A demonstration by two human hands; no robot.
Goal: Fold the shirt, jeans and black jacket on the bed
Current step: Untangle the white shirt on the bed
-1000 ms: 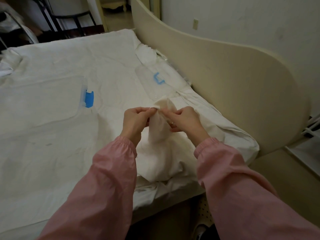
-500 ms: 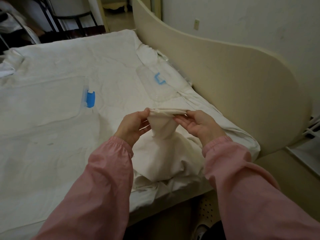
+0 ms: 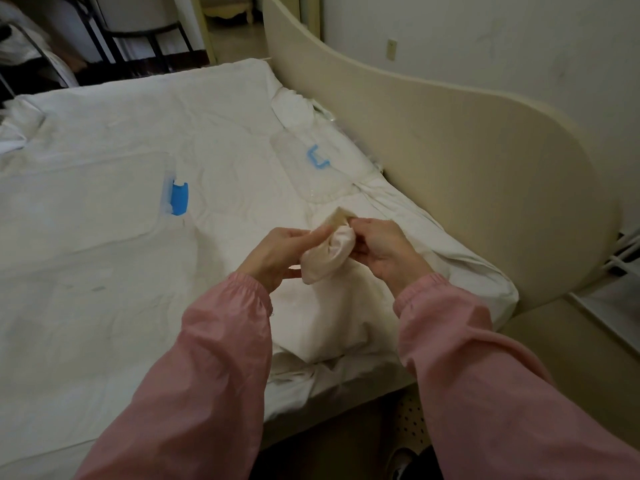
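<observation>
A cream-white shirt (image 3: 322, 317) lies bunched at the near right corner of the bed (image 3: 104, 306). One end of it is lifted and gathered into a small bundle (image 3: 329, 254). My left hand (image 3: 277, 254) pinches that bundle from the left, and my right hand (image 3: 384, 251) grips it from the right, fingers curled around the cloth. Both hands hover just above the bed. Pink sleeves cover both forearms. No jeans or black jacket appear in view.
Two clear plastic lids with blue clips (image 3: 178, 199) (image 3: 317, 157) lie flat on the white bedding. A cream curved headboard (image 3: 467, 174) rises along the bed's right side. Dark chair frames (image 3: 114, 36) stand beyond the far edge. A folded white cloth (image 3: 294, 109) rests by the headboard.
The strip of shirt that was stretched flat between my hands has been gathered into a tight bundle, and my hands have come closer together.
</observation>
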